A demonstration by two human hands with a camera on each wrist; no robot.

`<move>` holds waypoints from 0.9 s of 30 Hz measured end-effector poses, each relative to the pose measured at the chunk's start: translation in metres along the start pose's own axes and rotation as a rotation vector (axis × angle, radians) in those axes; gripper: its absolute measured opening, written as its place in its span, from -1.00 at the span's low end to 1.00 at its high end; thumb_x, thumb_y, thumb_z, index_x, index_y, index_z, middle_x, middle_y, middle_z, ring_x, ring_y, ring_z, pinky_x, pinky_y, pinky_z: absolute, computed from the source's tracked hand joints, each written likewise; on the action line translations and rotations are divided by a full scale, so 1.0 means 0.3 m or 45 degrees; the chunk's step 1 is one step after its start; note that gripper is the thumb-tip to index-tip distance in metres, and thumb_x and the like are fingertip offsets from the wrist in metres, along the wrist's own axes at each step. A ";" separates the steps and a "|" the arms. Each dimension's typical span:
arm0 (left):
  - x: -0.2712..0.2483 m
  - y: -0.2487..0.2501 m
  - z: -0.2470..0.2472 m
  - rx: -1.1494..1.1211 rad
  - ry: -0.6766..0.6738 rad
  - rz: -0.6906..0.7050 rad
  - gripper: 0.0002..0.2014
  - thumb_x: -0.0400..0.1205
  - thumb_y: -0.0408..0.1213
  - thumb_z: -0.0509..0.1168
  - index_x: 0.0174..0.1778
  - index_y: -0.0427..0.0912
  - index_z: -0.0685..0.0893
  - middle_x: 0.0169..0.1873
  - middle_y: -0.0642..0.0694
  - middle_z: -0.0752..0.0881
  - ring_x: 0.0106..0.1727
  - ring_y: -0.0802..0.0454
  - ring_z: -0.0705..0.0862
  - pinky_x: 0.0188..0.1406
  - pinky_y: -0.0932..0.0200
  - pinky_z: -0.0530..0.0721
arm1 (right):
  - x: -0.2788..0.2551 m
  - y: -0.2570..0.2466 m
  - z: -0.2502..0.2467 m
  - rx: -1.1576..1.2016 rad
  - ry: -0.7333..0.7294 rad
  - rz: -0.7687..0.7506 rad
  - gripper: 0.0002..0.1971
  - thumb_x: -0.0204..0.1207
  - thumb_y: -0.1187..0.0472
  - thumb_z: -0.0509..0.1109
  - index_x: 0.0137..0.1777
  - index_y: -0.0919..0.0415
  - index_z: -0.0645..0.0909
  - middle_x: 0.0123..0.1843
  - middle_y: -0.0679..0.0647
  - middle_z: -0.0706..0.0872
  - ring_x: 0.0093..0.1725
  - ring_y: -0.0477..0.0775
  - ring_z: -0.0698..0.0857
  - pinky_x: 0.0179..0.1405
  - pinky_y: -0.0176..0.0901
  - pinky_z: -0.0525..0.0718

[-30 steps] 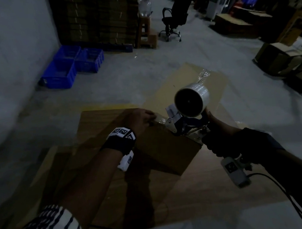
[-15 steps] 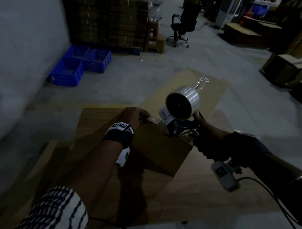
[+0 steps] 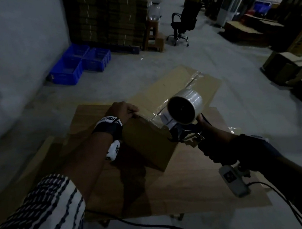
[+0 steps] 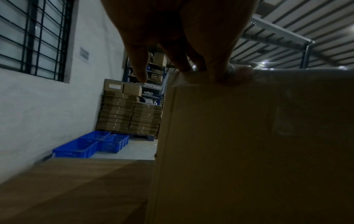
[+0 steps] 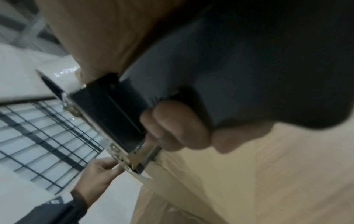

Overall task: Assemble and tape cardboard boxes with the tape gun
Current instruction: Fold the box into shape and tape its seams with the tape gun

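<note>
Left hand pinches the near corner of a cardboard box standing on the wooden worktop, fingertips curled over its top edge on a strip of clear tape, while the right hand is wrapped around the handle of the tape gun, its nose touching the same edge just beside them. Taping of the box seam appears to be ending at this edge. Next, it seems, the gun must be tilted to cut the strip while the corner is held firm, then the loose end pressed flat.
</note>
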State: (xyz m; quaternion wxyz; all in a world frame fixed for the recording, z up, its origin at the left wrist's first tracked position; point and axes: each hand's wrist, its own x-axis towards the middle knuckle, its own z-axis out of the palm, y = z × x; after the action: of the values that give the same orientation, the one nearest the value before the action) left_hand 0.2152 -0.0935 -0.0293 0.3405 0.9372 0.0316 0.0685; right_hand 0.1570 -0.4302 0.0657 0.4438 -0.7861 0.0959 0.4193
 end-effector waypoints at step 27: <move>-0.082 0.139 0.166 -0.095 -0.103 -0.085 -0.72 0.55 -0.48 0.40 0.05 -0.03 0.82 0.10 -0.10 0.77 0.11 -0.04 0.73 0.20 0.12 0.67 | -0.011 0.037 -0.020 -0.021 -0.032 -0.038 -0.07 0.05 -0.83 0.09 -0.25 0.13 0.43 -0.38 0.05 0.14 -0.37 0.05 -0.01 -0.41 -0.08 0.00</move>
State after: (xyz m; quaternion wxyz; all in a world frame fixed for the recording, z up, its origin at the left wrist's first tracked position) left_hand 0.1989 -0.1594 -0.0429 0.3785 0.9242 0.0465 0.0202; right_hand 0.1525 -0.4422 0.0628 0.4447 -0.7858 0.0750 0.4232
